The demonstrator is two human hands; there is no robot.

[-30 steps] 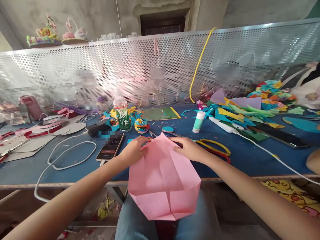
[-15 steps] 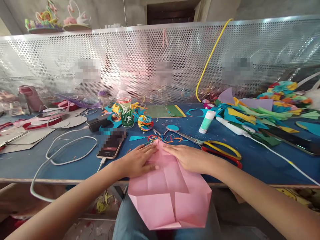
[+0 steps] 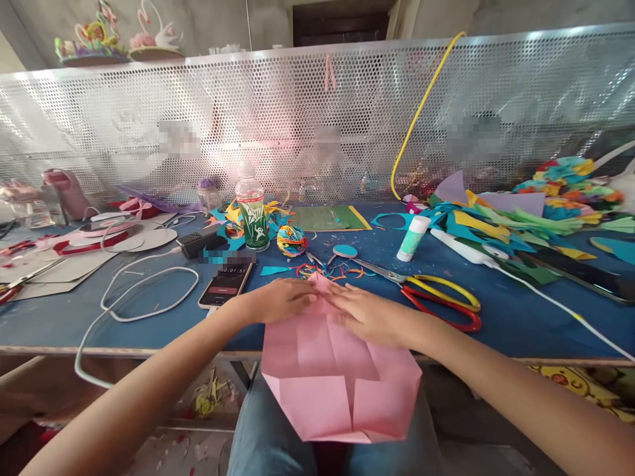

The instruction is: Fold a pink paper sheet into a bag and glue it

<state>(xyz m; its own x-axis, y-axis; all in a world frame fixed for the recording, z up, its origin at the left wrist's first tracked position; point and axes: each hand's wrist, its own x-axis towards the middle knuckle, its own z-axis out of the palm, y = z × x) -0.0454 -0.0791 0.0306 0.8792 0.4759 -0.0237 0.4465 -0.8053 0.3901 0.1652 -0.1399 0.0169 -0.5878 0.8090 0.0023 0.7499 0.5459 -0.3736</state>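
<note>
A sheet of pink folded paper (image 3: 317,350) hangs partly over the table's front edge, above my lap. Creases cross it, and two flaps lie folded at its near end. My left hand (image 3: 284,299) lies flat on the upper left of the paper, fingers stretched toward its pointed far tip. From the other side, my right hand (image 3: 370,311) rests with spread fingers on the upper right. The fingertips of both hands nearly meet close to the tip. Just beyond it lie thin coloured paper scraps (image 3: 322,270).
Scissors with red and yellow handles (image 3: 441,297) lie right of my hands, near a glue stick (image 3: 413,238). A phone (image 3: 225,284) and white cable (image 3: 149,317) are left. A green-labelled bottle (image 3: 253,215) stands behind. Paper pieces (image 3: 476,221) pile up at right.
My left hand has slid up toward the paper's tip. My right hand has shifted slightly, its fingers now more spread. The view has moved a little.
</note>
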